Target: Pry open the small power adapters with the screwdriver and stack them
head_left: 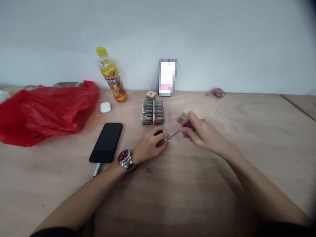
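Note:
My left hand (151, 143), with a watch (126, 159) on its wrist, is wrapped round a small block (161, 141) on the table. In my right hand (197, 131) is a screwdriver (188, 124) with a purple handle, its thin shaft pointing down-left. The shaft's tip meets the block beside my left fingertips; exact contact is too small to tell. Just behind my right fingers lies a small translucent piece (182, 117). Several small boxes (153, 113) stand in two columns beyond my left hand, with a light pink box (151, 95) behind them.
A black phone (106, 142) with a cable lies left. Behind it are a white case (105, 107), a bottle (112, 77) and a red bag (49, 112). A lit phone (168, 77) leans on the wall. A flat piece (149, 170) lies nearer; a reddish block (219, 92) sits back right.

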The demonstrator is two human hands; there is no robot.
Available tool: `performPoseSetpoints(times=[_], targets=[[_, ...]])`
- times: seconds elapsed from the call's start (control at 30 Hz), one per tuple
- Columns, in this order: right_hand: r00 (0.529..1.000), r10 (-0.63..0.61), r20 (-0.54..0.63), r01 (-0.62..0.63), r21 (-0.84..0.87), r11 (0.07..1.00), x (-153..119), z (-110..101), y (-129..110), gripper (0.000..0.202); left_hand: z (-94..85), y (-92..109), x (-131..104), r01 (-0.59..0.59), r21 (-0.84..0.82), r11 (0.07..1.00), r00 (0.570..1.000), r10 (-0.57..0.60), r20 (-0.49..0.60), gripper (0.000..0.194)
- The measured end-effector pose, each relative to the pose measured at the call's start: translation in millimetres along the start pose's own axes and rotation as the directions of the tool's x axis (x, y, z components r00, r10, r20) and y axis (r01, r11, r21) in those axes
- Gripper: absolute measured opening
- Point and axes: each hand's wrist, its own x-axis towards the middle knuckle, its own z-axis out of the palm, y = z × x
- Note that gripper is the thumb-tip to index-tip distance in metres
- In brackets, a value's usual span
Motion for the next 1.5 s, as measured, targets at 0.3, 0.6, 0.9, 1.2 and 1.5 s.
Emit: performPoseSetpoints(times=[0.3,0.6,0.9,1.2,1.5], targets=[[0.998,0.056,0.022,-0.049,-0.254,0.966,-2.5,-10.1,-9.6,0.022,-1.2,0.7,1.2,-0.003,0.015,1.0,1.0,0.003,0.003,0.025],[0.996,-0.012,-0.092,-0.008,-0.214,0.977,-0.3,-3.4,-1.0,0.033,-1.2,0.9,0.9,-0.006,0.03,1.0,1.0,0.006,-0.01,0.025],[0.998,-0.038,0.042,0.04,-0.048,0.998,-2.7,-9.5,-8.0,0.017,-1.6,1.4,2.0,-0.01,0.028,1.0,1.0,0.01,-0.005,0.024],[0.963,-0.038,-0.268,-0.027,-0.236,0.971,-1.6,12.7,-4.0,0.034,-0.3,0.6,1.3,-0.008,0.015,1.0,1.0,0.008,-0.006,0.025],[0.99,-0.059,-0.131,0.066,0.051,0.997,-0.2,11.1,-1.4,0.015,-1.5,0.8,1.3,-0.001,0.022,1.0,1.0,0.001,-0.006,0.024]])
